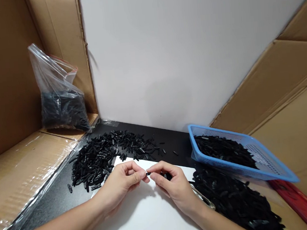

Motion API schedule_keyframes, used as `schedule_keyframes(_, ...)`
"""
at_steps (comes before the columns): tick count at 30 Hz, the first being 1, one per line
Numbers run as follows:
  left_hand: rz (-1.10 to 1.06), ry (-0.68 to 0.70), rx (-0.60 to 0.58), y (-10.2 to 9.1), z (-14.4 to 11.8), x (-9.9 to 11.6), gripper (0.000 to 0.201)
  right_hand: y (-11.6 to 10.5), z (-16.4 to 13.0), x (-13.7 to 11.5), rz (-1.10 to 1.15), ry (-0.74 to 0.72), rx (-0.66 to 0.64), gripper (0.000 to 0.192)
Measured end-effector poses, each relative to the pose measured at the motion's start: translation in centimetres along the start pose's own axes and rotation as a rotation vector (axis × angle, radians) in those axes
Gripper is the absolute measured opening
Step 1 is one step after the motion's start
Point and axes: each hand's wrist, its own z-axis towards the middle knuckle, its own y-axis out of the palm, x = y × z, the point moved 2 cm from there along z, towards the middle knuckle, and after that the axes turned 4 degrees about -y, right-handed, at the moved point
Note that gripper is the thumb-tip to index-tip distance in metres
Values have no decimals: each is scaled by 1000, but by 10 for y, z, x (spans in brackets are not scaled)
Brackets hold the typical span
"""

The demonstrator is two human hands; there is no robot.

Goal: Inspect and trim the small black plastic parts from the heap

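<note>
My left hand (127,179) and my right hand (173,181) meet above a white board (141,217), fingertips pinched. Between them is a small, thin black piece (148,173), gripped from both sides; its kind is too small to make out. More black shows inside the curled fingers of my right hand, partly hidden. Beyond my left hand spreads a heap of small elongated black pieces (92,160). To the right of my right forearm lies a second heap of black pieces (237,197), looking larger and more matte.
A blue plastic basket (246,173) of black pieces stands at the right. Under my right wrist, a pale looped metal object (209,202) partly shows. A clear zip bag (63,109) with black contents leans against cardboard at the left. A red bar (300,202) lies at lower right.
</note>
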Motion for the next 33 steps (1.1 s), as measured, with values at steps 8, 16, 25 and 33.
schedule_keyframes(8, -118, -76, 10, 5, -1, 5, 16, -3, 2, 4, 96, 22, 65, 25)
schedule_keyframes(16, -9, -58, 18, 3, 1, 1, 24, -2, 4, 7, 224, 60, 55, 30)
schedule_keyframes(25, 35, -115, -24, 4, -1, 1, 40, -2, 5, 7, 261, 48, 48, 34)
schedule_keyframes(33, -146, -151, 0, 5, -2, 1, 31, -2, 4, 0, 318, 65, 47, 31)
